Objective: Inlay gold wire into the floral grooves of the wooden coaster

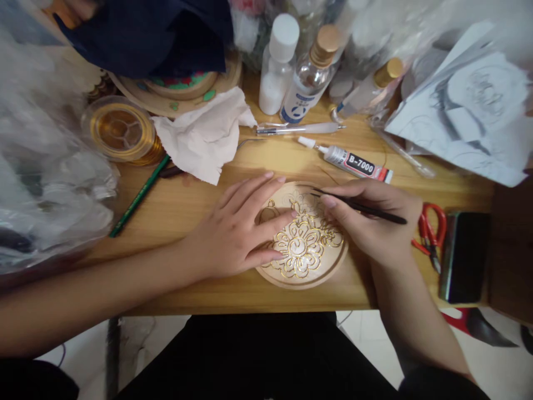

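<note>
A round wooden disc (297,247) lies near the table's front edge, with a flower pattern outlined in gold wire and faint pencil lines at its top. My left hand (245,228) rests on the disc's left side, fingers spread and holding nothing. Between the thumb and fingers of my right hand (370,216) are slim black tweezers (375,212), their tips over the pencilled part at the disc's upper edge. Just above the disc lies a B-7000 glue tube (356,162), its nozzle pointing left.
Red-handled pliers (431,233) and a phone (465,256) lie right. Left are a green pencil (139,197), a gold wire spool (120,133) and crumpled tissue (208,136). A pen (300,129) and bottles (277,66) stand behind, with paper sketches (470,105) at the back right.
</note>
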`<state>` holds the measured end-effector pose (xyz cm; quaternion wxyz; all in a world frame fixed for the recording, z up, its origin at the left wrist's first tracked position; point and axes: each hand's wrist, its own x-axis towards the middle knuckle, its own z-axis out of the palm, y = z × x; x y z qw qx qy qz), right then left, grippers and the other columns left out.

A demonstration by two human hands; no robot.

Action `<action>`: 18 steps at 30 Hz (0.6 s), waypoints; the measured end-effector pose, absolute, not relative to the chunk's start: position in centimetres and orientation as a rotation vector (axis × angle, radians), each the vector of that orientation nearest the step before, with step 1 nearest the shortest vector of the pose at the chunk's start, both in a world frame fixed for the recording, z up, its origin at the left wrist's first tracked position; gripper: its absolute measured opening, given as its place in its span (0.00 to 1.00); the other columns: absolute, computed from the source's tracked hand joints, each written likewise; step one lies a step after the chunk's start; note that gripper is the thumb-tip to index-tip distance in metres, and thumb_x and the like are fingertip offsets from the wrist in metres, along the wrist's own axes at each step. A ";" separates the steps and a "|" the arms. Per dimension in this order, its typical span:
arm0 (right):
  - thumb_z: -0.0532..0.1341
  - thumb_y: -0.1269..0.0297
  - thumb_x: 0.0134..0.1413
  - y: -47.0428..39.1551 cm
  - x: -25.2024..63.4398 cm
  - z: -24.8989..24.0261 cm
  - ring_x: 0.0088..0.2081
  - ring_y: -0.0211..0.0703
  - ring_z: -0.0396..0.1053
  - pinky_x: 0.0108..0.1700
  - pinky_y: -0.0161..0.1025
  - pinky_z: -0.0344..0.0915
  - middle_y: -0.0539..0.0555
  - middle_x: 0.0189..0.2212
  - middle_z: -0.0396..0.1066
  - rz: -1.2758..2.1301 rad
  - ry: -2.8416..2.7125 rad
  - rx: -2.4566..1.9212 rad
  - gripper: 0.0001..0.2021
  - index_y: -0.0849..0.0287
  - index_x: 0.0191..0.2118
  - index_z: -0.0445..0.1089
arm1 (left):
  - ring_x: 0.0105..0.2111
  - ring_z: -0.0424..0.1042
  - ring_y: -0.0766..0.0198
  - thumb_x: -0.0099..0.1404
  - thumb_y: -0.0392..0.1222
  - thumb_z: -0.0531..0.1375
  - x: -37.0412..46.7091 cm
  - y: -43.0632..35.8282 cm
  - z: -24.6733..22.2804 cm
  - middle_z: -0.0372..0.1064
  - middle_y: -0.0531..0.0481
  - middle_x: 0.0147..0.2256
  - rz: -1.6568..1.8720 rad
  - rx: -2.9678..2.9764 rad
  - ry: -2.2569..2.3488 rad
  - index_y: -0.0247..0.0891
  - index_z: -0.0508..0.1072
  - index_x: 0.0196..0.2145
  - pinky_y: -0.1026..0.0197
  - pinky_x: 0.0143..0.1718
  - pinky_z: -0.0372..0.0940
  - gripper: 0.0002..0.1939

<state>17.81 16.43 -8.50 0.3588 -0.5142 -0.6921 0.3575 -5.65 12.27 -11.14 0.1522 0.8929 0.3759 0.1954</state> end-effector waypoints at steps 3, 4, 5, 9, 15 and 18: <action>0.69 0.68 0.49 16.5 17.4 -8.6 0.23 0.32 0.71 0.25 0.32 0.68 0.47 0.25 0.77 0.962 -1.746 -1.327 0.03 0.56 0.32 0.77 | 0.66 0.50 0.41 0.67 0.55 0.57 -5.6 12.2 -11.2 0.48 0.34 0.66 0.550 2.573 1.092 0.40 0.68 0.57 0.38 0.62 0.53 0.25; 0.69 0.69 0.49 16.6 17.3 -8.6 0.23 0.32 0.71 0.25 0.31 0.68 0.47 0.24 0.77 0.983 -1.729 -1.326 0.03 0.56 0.31 0.77 | 0.66 0.49 0.41 0.67 0.56 0.57 -5.6 12.2 -11.2 0.48 0.34 0.66 0.549 2.581 1.094 0.40 0.68 0.57 0.39 0.63 0.53 0.25; 0.69 0.70 0.48 16.7 17.2 -8.7 0.24 0.32 0.71 0.26 0.31 0.69 0.47 0.24 0.77 1.003 -1.708 -1.324 0.03 0.56 0.31 0.76 | 0.66 0.49 0.41 0.67 0.56 0.57 -5.6 12.2 -11.1 0.48 0.34 0.66 0.545 2.593 1.095 0.40 0.67 0.57 0.39 0.63 0.52 0.26; 0.68 0.70 0.48 17.1 16.9 -8.8 0.23 0.32 0.70 0.26 0.32 0.68 0.46 0.23 0.76 1.056 -1.612 -1.343 0.02 0.57 0.29 0.75 | 0.66 0.51 0.40 0.67 0.56 0.57 -5.6 12.2 -10.7 0.51 0.31 0.64 0.508 2.651 1.073 0.38 0.68 0.56 0.39 0.62 0.54 0.26; 0.68 0.67 0.48 17.3 17.1 -9.1 0.23 0.33 0.69 0.27 0.33 0.66 0.47 0.22 0.74 1.122 -1.554 -1.355 0.03 0.58 0.28 0.75 | 0.65 0.51 0.39 0.66 0.56 0.58 -5.6 12.2 -10.9 0.51 0.30 0.64 0.525 2.667 1.065 0.37 0.67 0.57 0.38 0.61 0.54 0.28; 0.68 0.65 0.49 17.4 17.1 -9.2 0.26 0.34 0.70 0.29 0.34 0.67 0.48 0.23 0.74 1.139 -1.547 -1.350 0.04 0.58 0.29 0.75 | 0.65 0.51 0.38 0.67 0.56 0.57 -5.5 12.2 -11.1 0.51 0.30 0.64 0.551 2.673 1.060 0.38 0.67 0.58 0.37 0.61 0.54 0.27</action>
